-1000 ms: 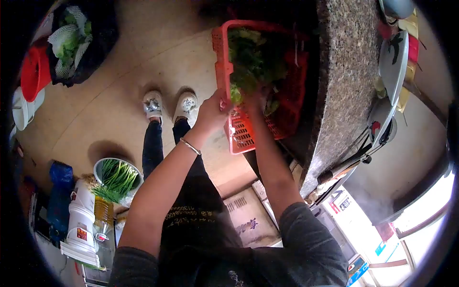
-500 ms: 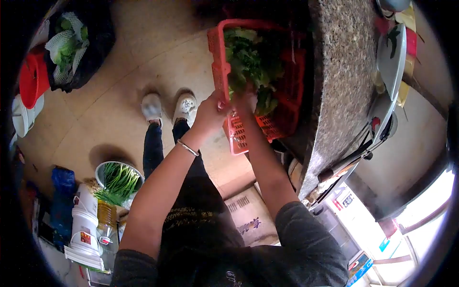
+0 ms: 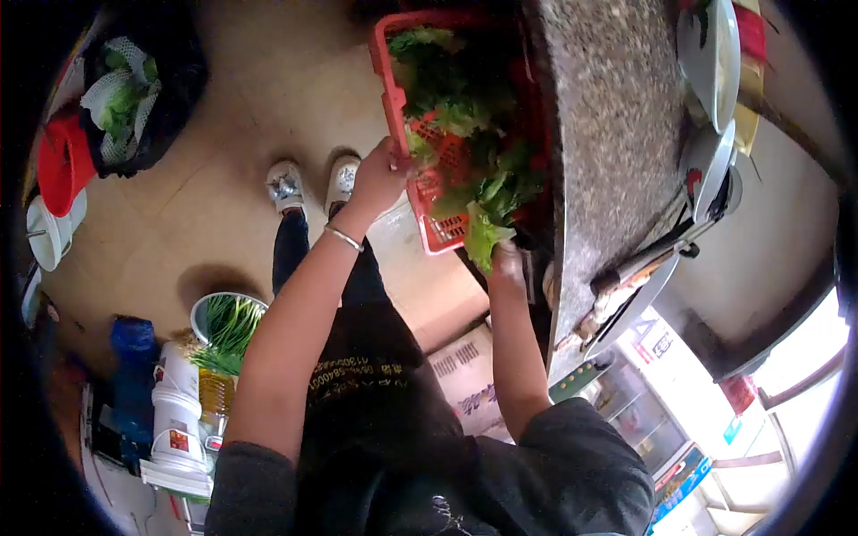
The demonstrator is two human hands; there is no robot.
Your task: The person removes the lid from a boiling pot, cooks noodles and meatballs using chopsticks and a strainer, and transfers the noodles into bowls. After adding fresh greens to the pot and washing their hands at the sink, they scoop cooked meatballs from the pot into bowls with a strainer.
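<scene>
A red plastic basket (image 3: 393, 100) is tilted beside the speckled counter, with dark leafy greens (image 3: 438, 76) in its far part. My left hand (image 3: 384, 174), with a bangle on the wrist, is closed on the basket's left rim. At the basket's near right corner, my right hand (image 3: 506, 259) is closed around leafy lettuce (image 3: 485, 234), whose leaves spread over the near part of the basket. The fingertips of my right hand are partly hidden by the leaves.
The speckled counter (image 3: 617, 116) runs along the right, with plates (image 3: 712, 67) at its far side. Lower left are a bowl of green onions (image 3: 228, 330) and white buckets (image 3: 177, 418). A cardboard box (image 3: 469, 375) lies below. A black bag (image 3: 179, 89) stands upper left.
My right hand has moved from inside the basket toward its near right corner, drawing lettuce along. My left hand stays on the rim. The basket appears higher and further left in view.
</scene>
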